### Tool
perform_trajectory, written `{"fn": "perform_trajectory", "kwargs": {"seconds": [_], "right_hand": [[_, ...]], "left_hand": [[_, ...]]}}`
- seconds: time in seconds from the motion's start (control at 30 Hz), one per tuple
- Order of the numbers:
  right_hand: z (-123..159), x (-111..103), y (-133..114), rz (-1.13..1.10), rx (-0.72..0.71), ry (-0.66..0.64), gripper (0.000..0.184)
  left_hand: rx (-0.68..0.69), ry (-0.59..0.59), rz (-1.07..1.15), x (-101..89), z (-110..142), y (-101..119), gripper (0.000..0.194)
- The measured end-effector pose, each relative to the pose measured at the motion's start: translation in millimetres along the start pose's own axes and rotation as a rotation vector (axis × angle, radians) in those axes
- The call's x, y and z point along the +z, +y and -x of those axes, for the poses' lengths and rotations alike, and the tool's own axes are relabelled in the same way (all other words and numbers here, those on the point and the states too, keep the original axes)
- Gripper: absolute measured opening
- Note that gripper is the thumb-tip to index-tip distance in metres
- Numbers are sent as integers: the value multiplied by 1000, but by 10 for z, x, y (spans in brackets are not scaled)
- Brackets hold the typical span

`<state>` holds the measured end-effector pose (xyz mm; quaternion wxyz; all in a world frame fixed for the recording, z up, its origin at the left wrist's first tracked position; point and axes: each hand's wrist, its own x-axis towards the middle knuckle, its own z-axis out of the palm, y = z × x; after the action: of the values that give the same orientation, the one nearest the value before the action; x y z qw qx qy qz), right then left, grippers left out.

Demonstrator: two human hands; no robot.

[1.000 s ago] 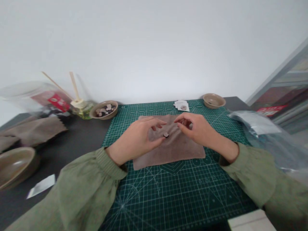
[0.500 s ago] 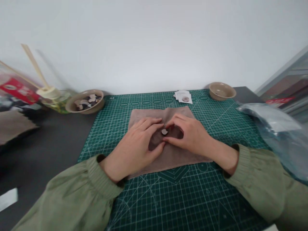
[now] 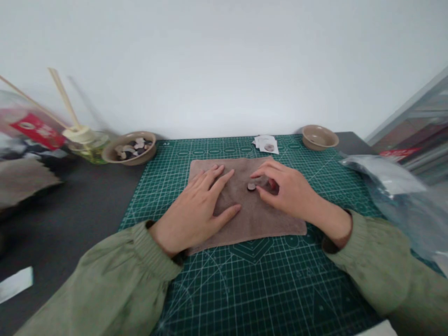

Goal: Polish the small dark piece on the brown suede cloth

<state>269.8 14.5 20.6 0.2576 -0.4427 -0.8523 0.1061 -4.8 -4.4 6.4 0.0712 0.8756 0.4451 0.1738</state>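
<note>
A brown cloth (image 3: pixel 241 219) lies spread on the green cutting mat (image 3: pixel 259 289). On the cloth rests a small round piece (image 3: pixel 251 186), with a pale pinkish face and a dark edge; its exact kind is too small to tell. My left hand (image 3: pixel 196 207) lies flat on the left part of the cloth, fingers spread and holding nothing. My right hand (image 3: pixel 289 189) is just right of the piece, thumb and forefinger apart. The thumb tip is close to the piece's right edge; whether it touches I cannot tell.
At the back left stands a tan bowl (image 3: pixel 130 148) of dark and light pieces, beside a reed diffuser (image 3: pixel 82 140). Several white cards (image 3: pixel 266 144) lie behind the cloth. Another tan bowl (image 3: pixel 319 137) stands at the back right, and a clear plastic bag (image 3: pixel 392 186) lies farther right.
The small piece has shifted right on the cloth, and more of its pinkish face shows. My left hand has drawn back and flattened. My right hand has moved slightly right.
</note>
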Motion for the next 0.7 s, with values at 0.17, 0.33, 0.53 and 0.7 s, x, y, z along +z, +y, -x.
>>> {"fn": "perform_trajectory", "kwargs": {"seconds": [0.17, 0.33, 0.53, 0.7], "right_hand": [[-77, -377, -122, 36, 16, 36, 15], [-143, -246, -88, -45, 4, -80, 20], [-104, 124, 80, -133, -8, 4, 11], [-71, 107, 42, -249, 49, -17, 16]], "left_hand": [[40, 17, 45, -1, -18, 25, 77], [68, 39, 96, -7, -33, 29, 76], [85, 44, 195, -83, -41, 103, 72], [38, 36, 369, -120, -157, 218, 69]]}}
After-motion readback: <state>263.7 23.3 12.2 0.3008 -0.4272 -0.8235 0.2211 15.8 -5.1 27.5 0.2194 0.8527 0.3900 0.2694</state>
